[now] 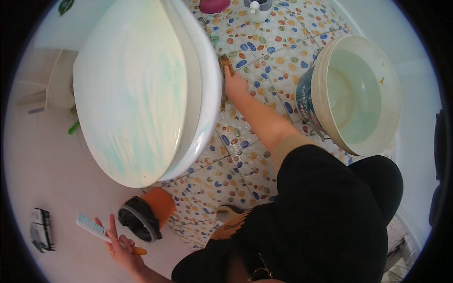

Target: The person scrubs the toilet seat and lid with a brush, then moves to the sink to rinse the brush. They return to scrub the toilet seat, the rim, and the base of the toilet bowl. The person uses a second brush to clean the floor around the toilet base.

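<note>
A white toilet with its lid down [134,95] fills the left middle; pale green streaks of cleaner run over the lid. My right hand [236,85] reaches down beside the bowl and holds a wooden scrubbing brush [226,64] against its lower outer side; the bristles are mostly hidden. At the lower left, away from the toilet, my left hand [122,247] holds a white brush with pale blue bristles [92,226] and an orange handle end, bristles up. Some fingers of that hand are stretched out.
A large bucket of water [393,95] stands on the pebble-patterned tile floor [247,155] at the right. An orange bin [163,205] with a black liner is near the toilet's front. A toilet brush holder [260,14] and a magenta object [214,5] are at the top.
</note>
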`<state>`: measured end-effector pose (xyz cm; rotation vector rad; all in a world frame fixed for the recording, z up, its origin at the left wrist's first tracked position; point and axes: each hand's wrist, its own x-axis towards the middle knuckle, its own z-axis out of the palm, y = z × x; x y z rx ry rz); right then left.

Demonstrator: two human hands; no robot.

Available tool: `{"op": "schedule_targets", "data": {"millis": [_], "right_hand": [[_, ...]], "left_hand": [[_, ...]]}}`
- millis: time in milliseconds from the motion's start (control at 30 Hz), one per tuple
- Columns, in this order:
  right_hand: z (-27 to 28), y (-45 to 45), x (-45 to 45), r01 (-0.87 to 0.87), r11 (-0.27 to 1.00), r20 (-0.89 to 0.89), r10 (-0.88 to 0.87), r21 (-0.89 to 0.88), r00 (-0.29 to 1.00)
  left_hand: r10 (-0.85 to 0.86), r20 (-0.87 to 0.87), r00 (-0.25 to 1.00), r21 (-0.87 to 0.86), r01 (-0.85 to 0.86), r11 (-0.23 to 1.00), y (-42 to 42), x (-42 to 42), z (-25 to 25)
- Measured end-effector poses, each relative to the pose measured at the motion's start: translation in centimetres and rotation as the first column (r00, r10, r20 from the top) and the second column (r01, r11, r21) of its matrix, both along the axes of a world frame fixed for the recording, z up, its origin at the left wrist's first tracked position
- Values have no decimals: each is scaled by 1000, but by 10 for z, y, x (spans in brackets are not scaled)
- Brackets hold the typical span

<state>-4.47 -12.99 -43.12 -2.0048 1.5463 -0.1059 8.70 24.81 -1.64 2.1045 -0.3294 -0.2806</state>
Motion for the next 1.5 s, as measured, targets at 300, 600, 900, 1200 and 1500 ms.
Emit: {"op": "schedule_targets", "data": {"millis": [300, 600, 900, 1200, 1500], "right_hand": [[9, 185, -38, -356, 920, -100, 374, 162, 922], [24, 56, -66, -603, 793, 217, 606, -87, 765], [-15, 160, 143, -527, 847, -410, 503, 60, 761], [50, 207, 99, -599, 782, -478, 597, 171, 644], [5, 160, 109, -687, 688, -490, 528, -233, 694]], "left_hand": [[87, -195, 977, -145, -116, 983, 32, 22, -34], [13, -123, 992, -142, -31, 989, 30, 69, -54], [60, -228, 972, -343, -138, 929, 50, 110, -57], [-1, -370, 929, -529, -210, 822, 111, 135, -72], [-102, -458, 883, -613, -230, 756, 104, 156, -83]]}}
